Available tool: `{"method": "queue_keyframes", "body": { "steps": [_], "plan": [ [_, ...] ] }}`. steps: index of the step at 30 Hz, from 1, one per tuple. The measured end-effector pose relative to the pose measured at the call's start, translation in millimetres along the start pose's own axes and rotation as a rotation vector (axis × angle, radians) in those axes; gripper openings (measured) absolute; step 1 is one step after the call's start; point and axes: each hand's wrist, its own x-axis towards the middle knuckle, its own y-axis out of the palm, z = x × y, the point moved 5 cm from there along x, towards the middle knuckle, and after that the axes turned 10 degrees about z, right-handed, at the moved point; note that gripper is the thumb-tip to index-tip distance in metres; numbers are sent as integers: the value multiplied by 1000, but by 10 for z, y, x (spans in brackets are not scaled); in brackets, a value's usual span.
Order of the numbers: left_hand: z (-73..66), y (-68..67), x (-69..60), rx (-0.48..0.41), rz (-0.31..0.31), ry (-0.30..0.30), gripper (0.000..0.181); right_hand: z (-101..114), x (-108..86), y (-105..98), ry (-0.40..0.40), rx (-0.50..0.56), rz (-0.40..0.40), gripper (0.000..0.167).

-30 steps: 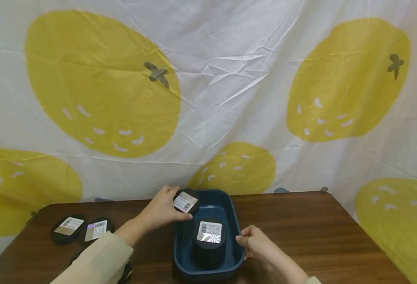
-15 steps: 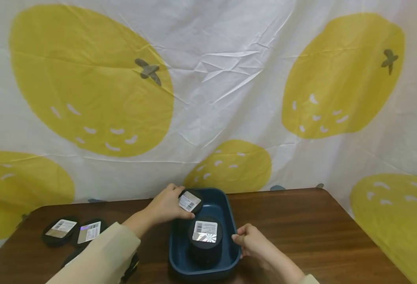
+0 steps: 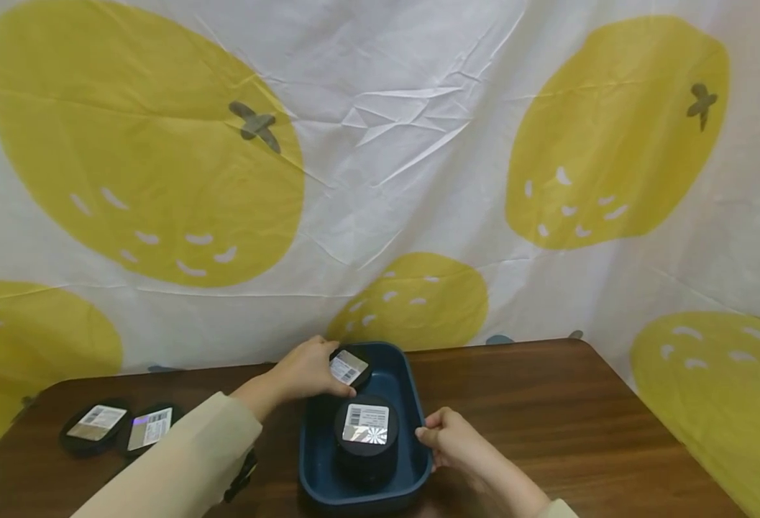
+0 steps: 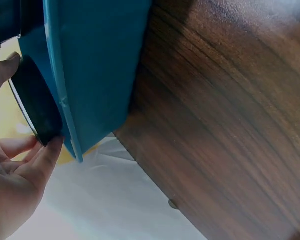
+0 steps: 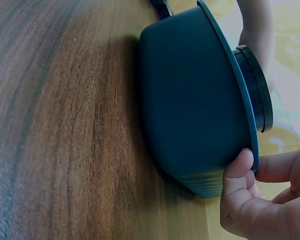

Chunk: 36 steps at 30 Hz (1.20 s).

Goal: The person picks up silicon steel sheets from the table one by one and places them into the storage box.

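My left hand grips a flat black round disc with a white barcode label, thumb on the near side and fingers at the far side. The disc is at the far left end of a deep blue plastic tub, level with its rim. A taller black round piece or stack, labelled on top, stands inside the tub; in the right wrist view its black top rises above the rim. My right hand pinches the tub's right rim between thumb and fingers.
Two more labelled black discs lie on the brown wooden table at the left. A dark object with a yellow mark is partly hidden by my left sleeve. A lemon-print cloth hangs behind the table.
The left hand has brought its disc slightly right and lower, into the tub's far left end. The right hand keeps its pinch on the rim. The head view has shifted a little.
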Motion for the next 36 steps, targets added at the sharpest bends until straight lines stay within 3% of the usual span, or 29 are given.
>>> {"method": "queue_keyframes", "body": {
  "steps": [11, 18, 28, 36],
  "plan": [
    [-29, 97, 107, 67, 53, 53, 78, 36, -9, 17, -15, 1, 24, 15],
    [-64, 212, 135, 99, 91, 128, 74, 27, -20, 7, -16, -5, 25, 17],
    [-70, 324, 169, 126, 113, 127, 71, 3, -27, -5, -4, 8, 24, 15],
    [-57, 397, 186, 167, 126, 162, 56, -17, -11, -5, -9, 23, 28, 15]
  ]
}}
